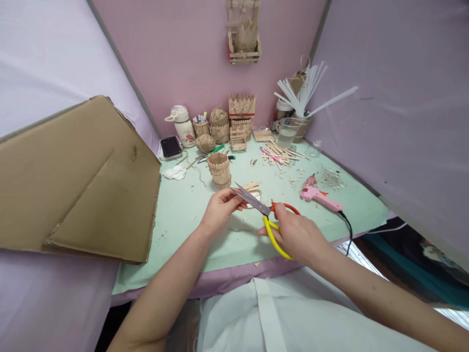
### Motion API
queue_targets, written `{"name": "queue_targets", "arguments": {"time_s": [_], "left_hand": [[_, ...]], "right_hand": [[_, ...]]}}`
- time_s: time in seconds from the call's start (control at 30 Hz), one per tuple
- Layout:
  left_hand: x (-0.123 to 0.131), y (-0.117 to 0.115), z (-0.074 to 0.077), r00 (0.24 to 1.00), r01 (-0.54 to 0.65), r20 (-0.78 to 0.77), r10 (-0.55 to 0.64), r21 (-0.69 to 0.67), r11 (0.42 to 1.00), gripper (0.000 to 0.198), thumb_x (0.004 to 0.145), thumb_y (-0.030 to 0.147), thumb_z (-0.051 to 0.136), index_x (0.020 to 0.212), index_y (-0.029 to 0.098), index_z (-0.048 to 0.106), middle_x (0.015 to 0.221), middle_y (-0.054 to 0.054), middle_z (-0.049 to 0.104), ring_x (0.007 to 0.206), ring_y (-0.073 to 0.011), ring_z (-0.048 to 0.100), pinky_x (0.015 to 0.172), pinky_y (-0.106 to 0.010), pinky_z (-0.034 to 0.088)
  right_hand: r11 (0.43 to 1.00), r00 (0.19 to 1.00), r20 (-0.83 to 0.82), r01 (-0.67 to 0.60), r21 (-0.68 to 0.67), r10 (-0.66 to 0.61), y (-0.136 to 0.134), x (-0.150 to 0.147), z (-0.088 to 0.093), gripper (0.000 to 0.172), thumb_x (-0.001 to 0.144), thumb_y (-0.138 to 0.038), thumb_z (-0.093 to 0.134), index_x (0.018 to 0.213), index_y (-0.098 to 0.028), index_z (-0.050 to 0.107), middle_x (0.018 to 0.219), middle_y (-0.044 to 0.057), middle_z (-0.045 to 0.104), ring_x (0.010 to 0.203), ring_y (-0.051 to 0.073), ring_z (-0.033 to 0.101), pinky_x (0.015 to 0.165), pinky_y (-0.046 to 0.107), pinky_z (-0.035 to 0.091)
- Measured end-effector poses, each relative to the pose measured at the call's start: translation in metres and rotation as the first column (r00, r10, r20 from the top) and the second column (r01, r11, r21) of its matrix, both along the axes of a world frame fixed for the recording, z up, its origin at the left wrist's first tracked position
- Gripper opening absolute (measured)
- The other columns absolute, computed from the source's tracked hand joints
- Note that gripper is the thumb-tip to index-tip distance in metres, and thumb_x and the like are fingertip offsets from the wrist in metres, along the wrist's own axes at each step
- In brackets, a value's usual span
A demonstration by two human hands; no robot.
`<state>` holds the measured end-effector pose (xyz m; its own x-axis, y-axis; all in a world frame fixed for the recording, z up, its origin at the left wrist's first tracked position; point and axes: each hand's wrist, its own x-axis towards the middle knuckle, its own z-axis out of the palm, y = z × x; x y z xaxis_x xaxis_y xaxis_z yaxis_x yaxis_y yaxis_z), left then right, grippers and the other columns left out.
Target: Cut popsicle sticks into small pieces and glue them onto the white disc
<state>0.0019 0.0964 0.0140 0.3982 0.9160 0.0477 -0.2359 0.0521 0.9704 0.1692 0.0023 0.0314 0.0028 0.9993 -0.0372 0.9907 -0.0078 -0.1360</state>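
My right hand point(298, 232) grips a pair of scissors point(254, 201) with one red and one yellow handle loop. The blades point left and reach my left hand point(222, 208), whose thumb and fingers are pinched together. Whatever is between those fingertips is too small to make out. Just behind the blades, thin wooden sticks point(252, 186) lie over a small white round piece point(254, 198), partly hidden by the scissors. A cup covered in wooden strips point(220, 170) stands upright beyond my left hand, apart from it.
A pink glue gun point(318, 194) with a black cord lies at the right. Behind it are loose wooden sticks point(274, 155) and a clear plastic cup point(287, 132). Twine balls point(205, 143) and a white bottle point(184, 128) stand at the back. Large cardboard point(91, 186) leans over the left side.
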Motion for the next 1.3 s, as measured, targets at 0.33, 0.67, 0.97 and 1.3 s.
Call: {"name": "queue_targets", "arguments": {"time_s": [0.33, 0.67, 0.97, 1.3], "left_hand": [[-0.0016, 0.0033, -0.0027, 0.996, 0.054, -0.065, -0.053, 0.006, 0.999, 0.014, 0.073, 0.027, 0.065, 0.076, 0.014, 0.066, 0.069, -0.002, 0.066, 0.059, -0.0093, 0.057, 0.059, -0.021, 0.044], [-0.0024, 0.0016, -0.0008, 0.998, 0.066, -0.006, -0.066, -0.027, 0.997, 0.019, 0.071, 0.030, 0.067, 0.079, 0.014, 0.066, 0.067, -0.002, 0.066, 0.060, -0.0097, 0.058, 0.061, -0.022, 0.044], [-0.0038, 0.0020, -0.0015, 0.997, 0.082, -0.014, -0.082, -0.006, 0.997, 0.017, 0.071, 0.030, 0.067, 0.079, 0.014, 0.066, 0.071, -0.002, 0.067, 0.062, -0.0095, 0.058, 0.062, -0.022, 0.044], [-0.0035, 0.0020, -0.0012, 0.996, 0.088, -0.033, -0.088, 0.003, 0.996, 0.016, 0.073, 0.028, 0.066, 0.080, 0.014, 0.067, 0.069, -0.002, 0.066, 0.063, -0.0098, 0.058, 0.062, -0.022, 0.044]], "right_hand": [[0.999, 1.000, -0.004, -0.002, -0.049, 0.002, -0.0015, 0.0051, 0.0060, 0.030, 0.089, -0.049, 0.036, 0.095, -0.020, 0.041, 0.075, 0.005, 0.066, 0.062, 0.022, 0.064, 0.046, 0.025, 0.023], [0.999, 0.998, -0.048, -0.031, -0.026, 0.029, -0.0003, 0.0097, 0.0064, 0.048, 0.080, -0.066, 0.040, 0.099, -0.021, 0.041, 0.076, 0.003, 0.065, 0.065, 0.024, 0.062, 0.047, 0.026, 0.023], [0.998, 0.996, -0.078, -0.052, -0.035, 0.049, -0.0014, 0.0098, 0.0069, 0.048, 0.080, -0.067, 0.039, 0.096, -0.021, 0.041, 0.081, 0.004, 0.063, 0.066, 0.023, 0.062, 0.046, 0.025, 0.023], [0.998, 0.997, -0.062, -0.042, -0.044, 0.039, -0.0025, 0.0087, 0.0084, 0.039, 0.085, -0.058, 0.038, 0.095, -0.021, 0.041, 0.081, 0.004, 0.064, 0.067, 0.023, 0.063, 0.046, 0.026, 0.024]]}}
